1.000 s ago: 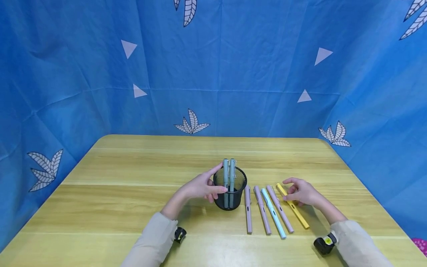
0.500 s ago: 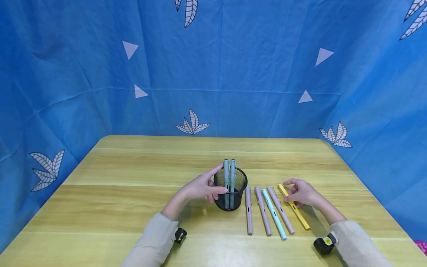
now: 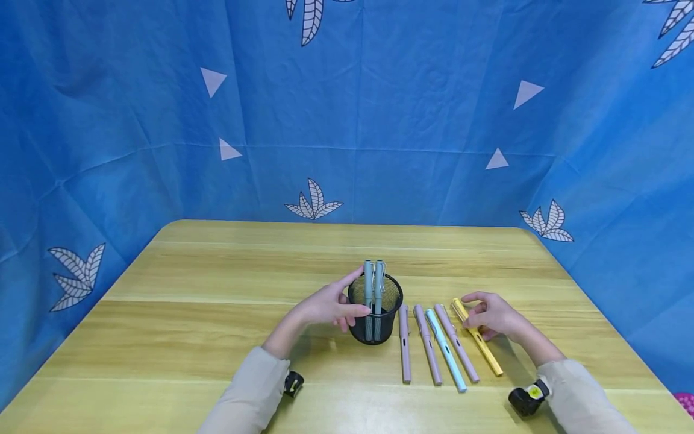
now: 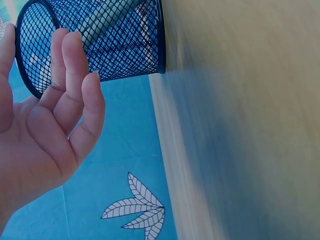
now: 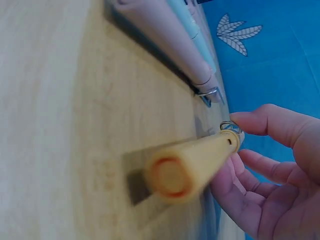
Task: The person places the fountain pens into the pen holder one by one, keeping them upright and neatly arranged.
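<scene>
My left hand (image 3: 332, 304) holds the black mesh pen cup (image 3: 387, 328) by its left side, forefinger at the back of the rim and thumb at the front. Two grey-green pens (image 3: 368, 283) stand upright in the cup. In the left wrist view, bent fingers (image 4: 75, 75) lie along the mesh. My right hand (image 3: 494, 314) pinches a yellow pen (image 3: 488, 352) near its clip end. In the right wrist view, the thumb (image 5: 260, 120) is at the metal clip, with other fingers on the far side. A shadow lies beside this pen; whether it is fully off the table cannot be told.
Between the cup and the yellow pen lie a mauve pen (image 3: 405, 346), a second mauve pen (image 3: 428, 346), a light blue pen (image 3: 447, 352) and another mauve pen (image 3: 458, 343), roughly side by side. A blue patterned cloth (image 3: 347, 120) hangs behind the wooden table (image 3: 217, 277).
The head view has shifted very slightly. The clip end of the yellow pen seems to have risen a little in my right hand. My left hand and the cup stay in place.
</scene>
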{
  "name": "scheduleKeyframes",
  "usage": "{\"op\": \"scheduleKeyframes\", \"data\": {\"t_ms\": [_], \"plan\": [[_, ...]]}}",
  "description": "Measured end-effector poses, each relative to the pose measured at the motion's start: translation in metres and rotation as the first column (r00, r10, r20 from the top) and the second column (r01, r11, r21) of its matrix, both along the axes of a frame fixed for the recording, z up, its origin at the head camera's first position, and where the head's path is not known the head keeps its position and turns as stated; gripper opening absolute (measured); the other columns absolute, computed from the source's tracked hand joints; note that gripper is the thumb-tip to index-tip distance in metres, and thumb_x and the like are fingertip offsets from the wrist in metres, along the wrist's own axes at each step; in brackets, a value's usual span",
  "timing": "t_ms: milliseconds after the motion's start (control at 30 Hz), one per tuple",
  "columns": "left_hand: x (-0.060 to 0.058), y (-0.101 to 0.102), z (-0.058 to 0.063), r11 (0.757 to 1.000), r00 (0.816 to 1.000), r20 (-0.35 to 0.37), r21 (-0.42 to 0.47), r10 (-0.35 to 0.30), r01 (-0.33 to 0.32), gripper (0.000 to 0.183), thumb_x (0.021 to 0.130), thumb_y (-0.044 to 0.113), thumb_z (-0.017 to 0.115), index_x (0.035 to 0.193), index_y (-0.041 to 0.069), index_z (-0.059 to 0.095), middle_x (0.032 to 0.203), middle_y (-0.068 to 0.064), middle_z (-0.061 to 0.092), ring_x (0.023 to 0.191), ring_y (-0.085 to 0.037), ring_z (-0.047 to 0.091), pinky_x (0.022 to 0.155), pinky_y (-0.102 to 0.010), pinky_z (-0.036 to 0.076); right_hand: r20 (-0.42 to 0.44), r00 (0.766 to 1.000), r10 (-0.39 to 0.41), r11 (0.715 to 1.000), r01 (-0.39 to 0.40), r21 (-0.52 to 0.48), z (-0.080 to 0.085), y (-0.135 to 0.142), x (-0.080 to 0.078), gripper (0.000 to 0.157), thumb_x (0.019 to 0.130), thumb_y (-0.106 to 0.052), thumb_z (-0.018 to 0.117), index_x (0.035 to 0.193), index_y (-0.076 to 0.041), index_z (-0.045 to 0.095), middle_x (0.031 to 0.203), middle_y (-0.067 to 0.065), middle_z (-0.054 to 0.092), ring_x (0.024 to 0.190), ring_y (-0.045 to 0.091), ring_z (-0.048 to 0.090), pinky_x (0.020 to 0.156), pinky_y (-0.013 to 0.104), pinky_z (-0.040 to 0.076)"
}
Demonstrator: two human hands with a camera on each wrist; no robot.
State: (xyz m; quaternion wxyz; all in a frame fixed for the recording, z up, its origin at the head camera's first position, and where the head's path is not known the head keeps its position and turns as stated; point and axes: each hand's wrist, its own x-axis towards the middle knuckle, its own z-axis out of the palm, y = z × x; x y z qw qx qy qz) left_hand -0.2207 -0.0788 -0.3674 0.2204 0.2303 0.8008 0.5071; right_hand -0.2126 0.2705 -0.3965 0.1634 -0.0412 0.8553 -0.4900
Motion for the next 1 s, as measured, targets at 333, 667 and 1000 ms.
{"op": "scheduleKeyframes", "data": {"t_ms": [333, 667, 1000], "plan": [[0.0008, -0.0005, -0.0011, 1.000, 1.000, -0.005, -0.003, 0.001, -0.001, 0.082, 0.084, 0.029, 0.063, 0.144, 0.030, 0.007, 0.068, -0.013, 0.060, 0.061, -0.037, 0.061, 0.058, -0.043, 0.048, 0.048, 0.998, -0.031, 0.992, 0.037, -0.117, 0.0020, 0.0024, -0.0013, 0.062, 0.076, 0.000, 0.059, 0.128, 0.015, 0.027, 0.089, 0.010, 0.052, 0.068, 0.016, 0.054, 0.056, 0.034, 0.051], [0.0022, -0.0002, 0.0001, 1.000, 1.000, -0.014, 0.002, 0.006, -0.006, 0.081, 0.085, 0.026, 0.062, 0.144, 0.030, 0.006, 0.068, -0.013, 0.060, 0.060, -0.038, 0.060, 0.057, -0.044, 0.047, 0.071, 0.997, -0.031, 0.941, 0.053, -0.334, 0.0065, 0.0041, -0.0037, 0.065, 0.085, 0.002, 0.052, 0.133, 0.017, 0.012, 0.093, 0.012, 0.052, 0.076, 0.016, 0.058, 0.067, 0.036, 0.052], [0.0017, 0.0008, -0.0010, 1.000, 1.000, -0.013, 0.005, 0.006, -0.006, 0.081, 0.085, 0.028, 0.063, 0.144, 0.030, 0.008, 0.067, -0.013, 0.060, 0.060, -0.038, 0.060, 0.058, -0.044, 0.047, 0.059, 0.998, 0.035, 0.852, 0.001, -0.524, 0.0077, 0.0083, -0.0009, 0.067, 0.086, 0.003, 0.052, 0.141, -0.002, 0.013, 0.089, 0.009, 0.056, 0.081, 0.019, 0.060, 0.070, 0.038, 0.051]]}}
